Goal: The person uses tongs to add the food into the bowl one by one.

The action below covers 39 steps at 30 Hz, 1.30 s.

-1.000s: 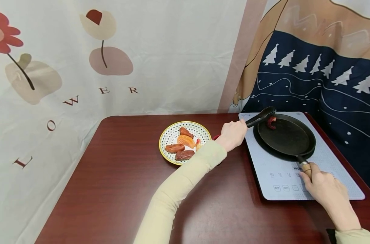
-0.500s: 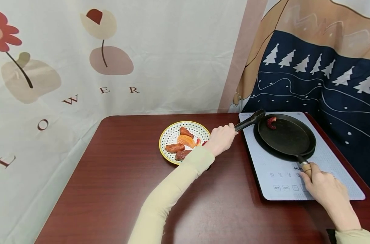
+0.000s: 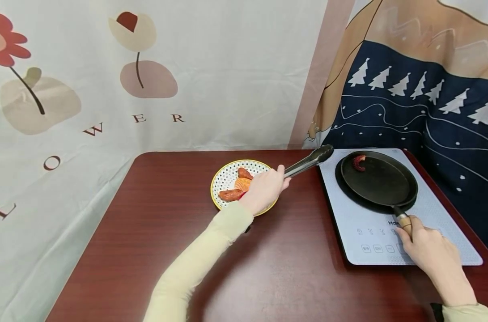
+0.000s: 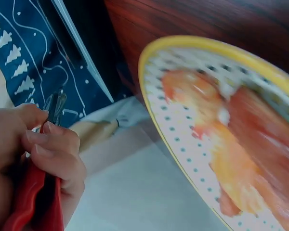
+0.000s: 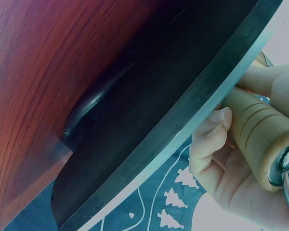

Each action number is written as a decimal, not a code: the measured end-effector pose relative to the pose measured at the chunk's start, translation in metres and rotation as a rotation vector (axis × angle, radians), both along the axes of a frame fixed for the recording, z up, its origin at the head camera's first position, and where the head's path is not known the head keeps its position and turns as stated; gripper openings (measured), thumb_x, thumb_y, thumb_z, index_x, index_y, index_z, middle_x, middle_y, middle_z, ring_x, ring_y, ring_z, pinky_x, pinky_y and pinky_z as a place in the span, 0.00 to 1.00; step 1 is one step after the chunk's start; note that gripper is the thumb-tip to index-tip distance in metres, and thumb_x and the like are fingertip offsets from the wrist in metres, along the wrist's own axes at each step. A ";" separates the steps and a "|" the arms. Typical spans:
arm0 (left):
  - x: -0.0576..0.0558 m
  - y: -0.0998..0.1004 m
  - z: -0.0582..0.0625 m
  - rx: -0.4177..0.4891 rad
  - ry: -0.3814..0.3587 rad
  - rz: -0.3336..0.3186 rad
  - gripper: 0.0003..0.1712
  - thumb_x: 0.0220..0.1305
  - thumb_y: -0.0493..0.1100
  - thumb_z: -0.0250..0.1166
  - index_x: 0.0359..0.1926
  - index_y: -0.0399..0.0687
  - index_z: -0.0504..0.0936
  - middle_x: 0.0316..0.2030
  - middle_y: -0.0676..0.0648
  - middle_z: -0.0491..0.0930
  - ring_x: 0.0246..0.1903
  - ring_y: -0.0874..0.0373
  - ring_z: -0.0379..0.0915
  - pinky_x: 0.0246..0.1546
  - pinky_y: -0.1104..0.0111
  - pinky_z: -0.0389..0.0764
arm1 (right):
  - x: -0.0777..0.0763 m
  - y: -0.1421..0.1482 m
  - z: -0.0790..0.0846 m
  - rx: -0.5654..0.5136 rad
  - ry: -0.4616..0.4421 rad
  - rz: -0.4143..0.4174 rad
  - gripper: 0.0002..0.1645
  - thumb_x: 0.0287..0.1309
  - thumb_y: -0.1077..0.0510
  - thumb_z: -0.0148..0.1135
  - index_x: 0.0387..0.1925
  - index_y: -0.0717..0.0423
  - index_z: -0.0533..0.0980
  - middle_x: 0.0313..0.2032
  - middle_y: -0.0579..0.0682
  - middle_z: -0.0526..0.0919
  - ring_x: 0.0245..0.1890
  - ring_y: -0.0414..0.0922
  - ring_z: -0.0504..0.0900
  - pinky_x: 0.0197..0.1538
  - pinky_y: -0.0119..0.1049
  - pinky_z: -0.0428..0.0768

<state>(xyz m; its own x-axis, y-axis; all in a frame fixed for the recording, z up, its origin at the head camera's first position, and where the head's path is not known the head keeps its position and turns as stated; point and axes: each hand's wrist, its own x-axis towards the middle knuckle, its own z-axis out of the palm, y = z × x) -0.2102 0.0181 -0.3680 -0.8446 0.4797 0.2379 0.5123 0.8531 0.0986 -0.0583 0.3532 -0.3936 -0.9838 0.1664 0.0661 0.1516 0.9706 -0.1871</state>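
Note:
My left hand [image 3: 266,187] grips tongs [image 3: 311,160] with red handles [image 4: 31,195], held above the plate [image 3: 221,178] so that their dark tips point to the right, just short of the cooktop. On that dotted, yellow-rimmed plate lie browned, wing-like pieces [image 3: 230,195] and an orange slice [image 3: 242,183]; hand and sleeve hide part of them. My right hand [image 3: 433,248] holds the wooden handle [image 5: 260,130] of a black frying pan [image 3: 382,181]. Near the pan's far left rim rests a small dark-red curled piece [image 3: 359,163], apparently octopus tentacle.
Under the pan is a white flat cooktop [image 3: 344,232] with touch markings, at the right end of the dark red wooden table [image 3: 147,250]. Printed curtains [image 3: 227,80] hang directly behind the table's back edge.
My left hand has drawn the tongs leftward, away from the pan to over the plate. The dark-red piece stays in the pan. My right hand keeps its place on the handle.

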 end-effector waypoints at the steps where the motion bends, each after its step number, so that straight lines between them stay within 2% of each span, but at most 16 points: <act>1: 0.002 -0.008 0.000 0.008 -0.012 0.010 0.15 0.66 0.53 0.53 0.36 0.45 0.70 0.21 0.47 0.79 0.20 0.53 0.77 0.17 0.62 0.76 | 0.000 0.000 0.000 -0.001 -0.002 0.000 0.28 0.58 0.53 0.58 0.50 0.72 0.65 0.37 0.82 0.73 0.28 0.73 0.74 0.21 0.57 0.67; 5: 0.010 -0.041 -0.001 0.055 -0.043 0.048 0.17 0.65 0.55 0.55 0.33 0.45 0.70 0.19 0.46 0.78 0.19 0.50 0.76 0.16 0.58 0.74 | 0.000 0.000 0.001 -0.004 -0.012 0.002 0.28 0.59 0.52 0.57 0.50 0.72 0.64 0.38 0.82 0.73 0.28 0.73 0.74 0.21 0.57 0.67; 10: 0.021 -0.081 -0.004 0.054 0.014 0.081 0.18 0.62 0.54 0.60 0.33 0.43 0.71 0.17 0.44 0.78 0.18 0.46 0.76 0.17 0.55 0.75 | 0.000 0.000 0.002 -0.006 -0.025 0.002 0.29 0.59 0.52 0.57 0.50 0.73 0.64 0.37 0.82 0.73 0.27 0.72 0.75 0.20 0.56 0.68; 16: 0.038 -0.128 -0.006 0.047 0.008 0.146 0.21 0.61 0.58 0.59 0.30 0.44 0.71 0.12 0.44 0.74 0.14 0.45 0.74 0.13 0.55 0.72 | -0.001 -0.001 0.003 -0.003 -0.034 -0.008 0.29 0.59 0.52 0.57 0.51 0.72 0.64 0.38 0.82 0.73 0.28 0.73 0.74 0.21 0.56 0.68; 21: 0.046 -0.161 -0.006 -0.008 0.063 0.101 0.19 0.59 0.52 0.63 0.29 0.41 0.70 0.10 0.44 0.71 0.10 0.48 0.69 0.09 0.58 0.67 | -0.001 -0.001 0.003 0.001 -0.034 -0.005 0.29 0.59 0.52 0.58 0.50 0.72 0.64 0.37 0.82 0.73 0.27 0.72 0.74 0.20 0.56 0.67; 23: 0.048 -0.171 -0.005 -0.030 0.076 0.078 0.19 0.59 0.51 0.64 0.28 0.41 0.68 0.10 0.46 0.69 0.09 0.50 0.67 0.08 0.59 0.65 | -0.001 -0.001 0.002 0.002 -0.034 -0.004 0.28 0.59 0.52 0.58 0.50 0.72 0.64 0.36 0.82 0.73 0.27 0.72 0.74 0.20 0.56 0.67; 27: 0.050 -0.186 -0.001 -0.039 0.046 0.054 0.20 0.58 0.51 0.64 0.26 0.42 0.67 0.09 0.48 0.66 0.08 0.54 0.62 0.07 0.63 0.62 | 0.000 0.000 0.002 0.002 -0.031 -0.004 0.28 0.59 0.52 0.58 0.50 0.71 0.64 0.36 0.82 0.73 0.27 0.72 0.74 0.20 0.56 0.67; 35: 0.050 -0.205 0.006 -0.083 0.015 0.028 0.20 0.56 0.51 0.66 0.26 0.42 0.68 0.09 0.50 0.65 0.08 0.56 0.59 0.08 0.66 0.61 | 0.000 -0.001 0.003 -0.002 -0.035 -0.013 0.29 0.59 0.51 0.57 0.50 0.71 0.64 0.36 0.82 0.73 0.28 0.73 0.74 0.20 0.56 0.67; 39: 0.049 -0.215 0.011 -0.100 -0.030 0.031 0.20 0.56 0.51 0.66 0.26 0.43 0.68 0.09 0.51 0.64 0.09 0.57 0.59 0.09 0.65 0.62 | 0.000 -0.001 0.003 -0.007 -0.040 -0.016 0.28 0.60 0.51 0.56 0.51 0.70 0.64 0.37 0.82 0.73 0.29 0.73 0.74 0.20 0.56 0.67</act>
